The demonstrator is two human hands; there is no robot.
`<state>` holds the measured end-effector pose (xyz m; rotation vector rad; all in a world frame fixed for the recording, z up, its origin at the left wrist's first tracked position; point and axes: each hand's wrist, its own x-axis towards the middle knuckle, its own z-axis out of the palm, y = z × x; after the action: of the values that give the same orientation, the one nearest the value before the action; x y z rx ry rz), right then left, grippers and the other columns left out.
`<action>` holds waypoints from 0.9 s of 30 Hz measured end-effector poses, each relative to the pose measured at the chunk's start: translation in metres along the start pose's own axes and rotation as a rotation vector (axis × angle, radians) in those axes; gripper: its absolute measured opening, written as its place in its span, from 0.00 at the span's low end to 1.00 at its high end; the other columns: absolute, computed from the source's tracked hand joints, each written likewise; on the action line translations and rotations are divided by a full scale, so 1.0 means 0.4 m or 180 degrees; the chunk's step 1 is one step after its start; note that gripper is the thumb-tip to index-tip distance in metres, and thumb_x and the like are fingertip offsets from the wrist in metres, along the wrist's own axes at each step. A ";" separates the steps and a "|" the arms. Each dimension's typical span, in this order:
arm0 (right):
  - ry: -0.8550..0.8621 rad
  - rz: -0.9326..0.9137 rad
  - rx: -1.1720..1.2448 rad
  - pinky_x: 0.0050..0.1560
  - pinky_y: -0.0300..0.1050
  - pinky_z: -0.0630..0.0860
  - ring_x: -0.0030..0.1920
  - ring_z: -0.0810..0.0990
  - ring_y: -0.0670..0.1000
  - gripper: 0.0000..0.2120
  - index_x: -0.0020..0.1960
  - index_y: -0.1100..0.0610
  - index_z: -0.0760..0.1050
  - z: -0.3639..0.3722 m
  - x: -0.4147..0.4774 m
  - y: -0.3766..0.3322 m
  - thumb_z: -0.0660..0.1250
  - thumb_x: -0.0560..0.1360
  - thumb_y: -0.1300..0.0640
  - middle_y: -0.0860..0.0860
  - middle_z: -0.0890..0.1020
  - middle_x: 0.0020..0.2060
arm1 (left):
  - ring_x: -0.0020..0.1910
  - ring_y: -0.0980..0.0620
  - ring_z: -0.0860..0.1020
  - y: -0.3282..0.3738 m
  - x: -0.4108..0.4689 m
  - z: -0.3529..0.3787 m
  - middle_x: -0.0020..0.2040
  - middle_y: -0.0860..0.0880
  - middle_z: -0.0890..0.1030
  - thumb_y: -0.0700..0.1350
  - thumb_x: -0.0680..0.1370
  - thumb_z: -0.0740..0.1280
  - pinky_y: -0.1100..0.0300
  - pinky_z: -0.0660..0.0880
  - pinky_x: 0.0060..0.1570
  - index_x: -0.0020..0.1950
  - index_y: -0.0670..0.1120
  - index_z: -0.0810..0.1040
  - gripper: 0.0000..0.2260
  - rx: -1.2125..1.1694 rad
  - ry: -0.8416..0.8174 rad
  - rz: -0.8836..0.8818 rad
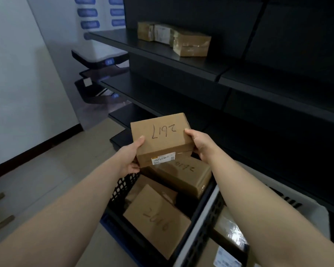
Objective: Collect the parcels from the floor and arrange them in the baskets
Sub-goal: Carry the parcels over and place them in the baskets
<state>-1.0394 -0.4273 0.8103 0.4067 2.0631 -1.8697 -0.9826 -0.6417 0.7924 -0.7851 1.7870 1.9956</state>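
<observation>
A cardboard parcel [160, 138] is held above the far end of the black basket [123, 186], just over a second parcel [183, 178] inside; dark shelves [181, 62] are close behind. Its sides are gripped by the left hand [130, 158] and right hand [200, 146], thumbs on top.

Dark shelving [181, 62], pale wall [14, 74], tiled floor [52, 170]

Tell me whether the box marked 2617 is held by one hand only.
No, the left hand and the right hand both grip the box marked 2617, one at each side.
</observation>
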 end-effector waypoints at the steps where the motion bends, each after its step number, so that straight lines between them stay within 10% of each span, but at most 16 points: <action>1: 0.0030 -0.0002 -0.0004 0.49 0.48 0.75 0.50 0.79 0.52 0.14 0.62 0.54 0.77 0.027 0.027 -0.017 0.61 0.81 0.49 0.52 0.81 0.49 | 0.63 0.38 0.73 0.008 0.033 -0.015 0.61 0.41 0.77 0.61 0.77 0.64 0.42 0.66 0.68 0.69 0.44 0.69 0.28 -0.0016 -0.0053 -0.0054; 5: 0.0206 -0.0071 -0.0173 0.38 0.42 0.70 0.46 0.78 0.48 0.15 0.67 0.51 0.72 0.097 0.134 -0.055 0.57 0.83 0.53 0.49 0.80 0.50 | 0.65 0.39 0.73 0.030 0.159 -0.045 0.66 0.40 0.74 0.55 0.80 0.63 0.44 0.67 0.68 0.74 0.44 0.65 0.26 0.0009 -0.0273 -0.0323; 18: 0.0450 0.0194 -0.0516 0.54 0.43 0.74 0.56 0.77 0.51 0.17 0.70 0.53 0.72 0.120 0.330 0.033 0.59 0.82 0.59 0.52 0.78 0.61 | 0.67 0.38 0.72 0.021 0.322 -0.061 0.72 0.36 0.68 0.52 0.81 0.62 0.43 0.68 0.67 0.78 0.44 0.56 0.29 0.0512 -0.0717 -0.0905; 23: 0.0561 0.0263 -0.0702 0.38 0.35 0.71 0.53 0.74 0.50 0.22 0.74 0.54 0.66 0.127 0.328 0.062 0.57 0.81 0.65 0.54 0.75 0.64 | 0.65 0.40 0.75 0.010 0.315 -0.046 0.68 0.35 0.72 0.52 0.83 0.58 0.44 0.70 0.66 0.76 0.41 0.59 0.25 0.0919 -0.0862 -0.0952; 27: 0.0601 0.0128 -0.0932 0.44 0.36 0.72 0.54 0.74 0.49 0.22 0.74 0.56 0.66 0.114 0.317 0.056 0.57 0.81 0.64 0.55 0.75 0.66 | 0.59 0.42 0.79 0.006 0.299 -0.034 0.66 0.35 0.74 0.54 0.83 0.56 0.45 0.72 0.63 0.76 0.41 0.60 0.25 0.0938 -0.1057 -0.1105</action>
<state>-1.1426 -0.4714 0.7325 0.5607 2.3879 -1.5238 -1.0758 -0.6677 0.7208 -0.5818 1.5755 1.4964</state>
